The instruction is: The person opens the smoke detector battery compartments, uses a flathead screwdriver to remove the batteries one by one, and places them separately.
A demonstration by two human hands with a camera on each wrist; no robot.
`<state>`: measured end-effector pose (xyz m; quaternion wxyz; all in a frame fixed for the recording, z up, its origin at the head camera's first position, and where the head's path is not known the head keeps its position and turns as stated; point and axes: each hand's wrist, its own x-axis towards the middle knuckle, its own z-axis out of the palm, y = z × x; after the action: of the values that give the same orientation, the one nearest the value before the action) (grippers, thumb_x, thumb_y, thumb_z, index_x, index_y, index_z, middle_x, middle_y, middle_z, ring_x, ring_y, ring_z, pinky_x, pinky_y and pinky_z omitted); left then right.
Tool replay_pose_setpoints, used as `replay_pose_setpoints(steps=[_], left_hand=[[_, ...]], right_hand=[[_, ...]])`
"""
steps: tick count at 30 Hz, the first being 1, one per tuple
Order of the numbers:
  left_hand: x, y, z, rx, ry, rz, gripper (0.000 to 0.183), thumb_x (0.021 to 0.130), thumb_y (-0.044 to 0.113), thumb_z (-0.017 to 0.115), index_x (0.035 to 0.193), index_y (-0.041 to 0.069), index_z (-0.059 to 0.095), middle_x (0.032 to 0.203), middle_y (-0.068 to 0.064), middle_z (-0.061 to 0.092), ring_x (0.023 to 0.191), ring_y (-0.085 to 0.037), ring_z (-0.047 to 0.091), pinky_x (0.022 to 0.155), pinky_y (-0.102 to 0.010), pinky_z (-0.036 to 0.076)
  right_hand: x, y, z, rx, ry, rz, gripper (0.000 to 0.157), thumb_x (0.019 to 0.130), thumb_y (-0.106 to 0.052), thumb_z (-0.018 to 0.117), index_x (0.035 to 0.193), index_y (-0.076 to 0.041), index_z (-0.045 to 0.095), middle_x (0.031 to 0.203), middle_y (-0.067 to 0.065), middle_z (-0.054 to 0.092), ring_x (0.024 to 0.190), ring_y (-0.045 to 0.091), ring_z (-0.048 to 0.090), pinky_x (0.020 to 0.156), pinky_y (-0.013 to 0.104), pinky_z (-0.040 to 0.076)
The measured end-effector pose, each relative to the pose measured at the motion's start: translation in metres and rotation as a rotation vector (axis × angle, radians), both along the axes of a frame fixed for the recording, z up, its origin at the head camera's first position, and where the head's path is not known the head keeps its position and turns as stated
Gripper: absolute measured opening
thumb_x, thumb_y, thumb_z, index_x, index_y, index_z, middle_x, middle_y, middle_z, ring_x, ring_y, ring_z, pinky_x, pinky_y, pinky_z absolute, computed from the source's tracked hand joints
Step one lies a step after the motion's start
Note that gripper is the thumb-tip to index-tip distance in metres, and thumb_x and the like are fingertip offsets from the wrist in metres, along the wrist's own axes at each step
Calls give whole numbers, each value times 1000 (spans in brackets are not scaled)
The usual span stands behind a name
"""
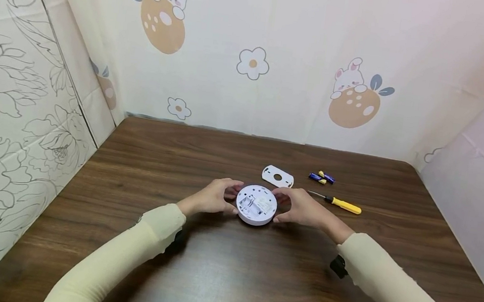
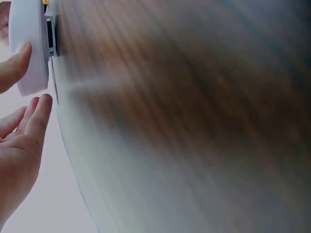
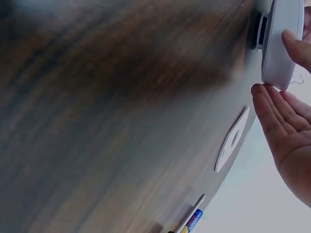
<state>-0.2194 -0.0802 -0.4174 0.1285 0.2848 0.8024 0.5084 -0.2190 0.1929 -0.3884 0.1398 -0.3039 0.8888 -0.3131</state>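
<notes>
A round white smoke detector (image 1: 256,205) is on the table between both hands, its back facing up and its battery compartment uncovered. Nothing shows clearly in that compartment. My left hand (image 1: 212,196) curves around its left side; in the left wrist view the thumb (image 2: 22,56) lies against the rim, the fingertips close to the edge. On the opposite side my right hand (image 1: 300,207) holds the rim, thumb in front and fingers behind. The right wrist view shows the right fingertips (image 3: 265,88) at the edge of the casing. A slotted part protrudes from its underside.
A white mounting plate (image 1: 278,176) with a centre hole lies just behind the detector. Two blue-and-yellow batteries (image 1: 322,177) lie farther right. Near the right hand is a yellow-handled screwdriver (image 1: 345,205). A patterned curtain (image 1: 213,88) hangs behind the wooden table (image 1: 155,161).
</notes>
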Motion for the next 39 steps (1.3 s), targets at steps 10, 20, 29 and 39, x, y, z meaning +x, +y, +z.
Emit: replay_pose_setpoints(steps=[10, 20, 29, 39], left_hand=[[-1, -2, -1, 30, -63, 5, 50, 75, -17, 70, 122, -14, 54, 110, -25, 61, 99, -31, 62, 83, -28, 52], [3, -2, 6, -37, -80, -62, 69, 74, -7, 76, 135, -12, 43, 132, -24, 50, 116, -32, 55, 91, -27, 48], [3, 5, 8, -215, 90, -27, 90, 65, 19, 89, 137, -8, 43, 130, -18, 52, 116, -24, 52, 98, -32, 42], [4, 13, 9, -314, 197, 23, 93, 60, 29, 91, 134, -7, 48, 123, -17, 57, 110, -24, 53, 97, -35, 41]], right_hand=[[5, 2, -4, -45, 20, -75, 56, 70, -27, 86, 111, -1, 59, 108, 8, 64, 99, 23, 60, 87, 41, 49], [3, -6, -10, -130, -3, 2, 77, 70, -21, 86, 133, 4, 49, 127, 17, 56, 111, 30, 57, 93, 42, 47], [8, -15, -9, -70, 92, -32, 81, 66, -30, 88, 129, 6, 51, 116, 12, 58, 100, 21, 58, 85, 37, 50], [10, -22, -13, -59, 132, -80, 78, 62, -38, 90, 119, 3, 55, 102, 6, 58, 89, 17, 55, 78, 33, 48]])
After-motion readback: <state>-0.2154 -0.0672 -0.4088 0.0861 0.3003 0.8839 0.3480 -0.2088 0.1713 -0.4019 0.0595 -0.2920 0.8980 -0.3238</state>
